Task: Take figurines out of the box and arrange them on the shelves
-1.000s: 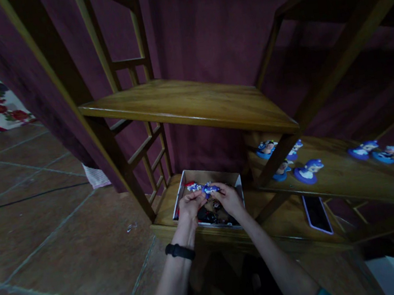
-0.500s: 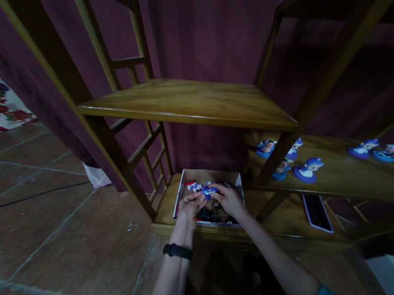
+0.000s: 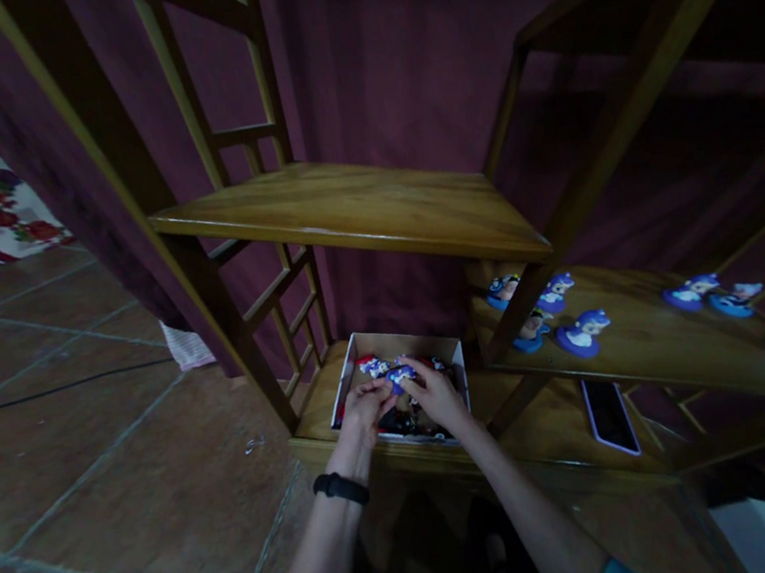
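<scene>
Between my two hands is a small purple-and-white figurine (image 3: 401,377), held just above an open cardboard box (image 3: 462,380). My left hand (image 3: 367,407) pinches its left side, fingers closed. On its right side my right hand (image 3: 439,397) grips with thumb and fingers. Inside the box lie several more small figures, among them a white-and-purple figurine (image 3: 373,366) near the back left; my hands hide part of the contents. The box rests on the lowest wooden shelf (image 3: 309,424).
A wooden shelf board (image 3: 340,198) juts out above the box. Several figurines on round bases, such as a purple figurine (image 3: 583,334), stand on the shelf to the right. Below them lies a phone (image 3: 610,417). A slanting wooden post (image 3: 513,309) stands right of the box.
The view has shifted slightly, so the shelves and figurines sit a little further left. Both hands still hold the purple-and-white figurine over the box.
</scene>
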{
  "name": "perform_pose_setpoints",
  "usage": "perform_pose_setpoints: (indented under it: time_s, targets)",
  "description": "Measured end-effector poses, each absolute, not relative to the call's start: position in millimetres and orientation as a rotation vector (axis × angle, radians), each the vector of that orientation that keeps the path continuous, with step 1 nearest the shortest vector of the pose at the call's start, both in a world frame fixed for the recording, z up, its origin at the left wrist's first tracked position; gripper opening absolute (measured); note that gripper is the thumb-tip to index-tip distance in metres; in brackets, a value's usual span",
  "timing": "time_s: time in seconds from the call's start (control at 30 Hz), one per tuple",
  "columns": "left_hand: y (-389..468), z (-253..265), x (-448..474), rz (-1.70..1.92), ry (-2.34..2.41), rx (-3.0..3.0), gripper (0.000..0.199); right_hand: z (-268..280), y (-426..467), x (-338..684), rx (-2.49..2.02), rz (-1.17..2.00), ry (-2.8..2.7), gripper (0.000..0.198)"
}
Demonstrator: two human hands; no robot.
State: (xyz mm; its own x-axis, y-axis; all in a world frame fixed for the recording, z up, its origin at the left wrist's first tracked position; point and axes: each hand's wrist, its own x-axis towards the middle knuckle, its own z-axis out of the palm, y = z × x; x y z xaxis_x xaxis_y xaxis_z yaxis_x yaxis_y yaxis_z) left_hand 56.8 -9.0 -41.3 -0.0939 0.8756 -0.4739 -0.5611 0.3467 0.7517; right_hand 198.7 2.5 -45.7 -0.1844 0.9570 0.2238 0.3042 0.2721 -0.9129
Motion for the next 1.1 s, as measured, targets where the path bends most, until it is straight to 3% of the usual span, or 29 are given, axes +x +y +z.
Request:
perform_pose_setpoints:
  time_s: [0.47,1.1]
  targets:
    - [-3,-46,51,1.22,1.028,0.29,0.019,-47,0,192,-1.111,1.367,-1.221,0.035]
    - [-10,-35,67,1.302,1.118,0.36,0.008,-54,1,188,-1.145,1.389,-0.989,0.025]
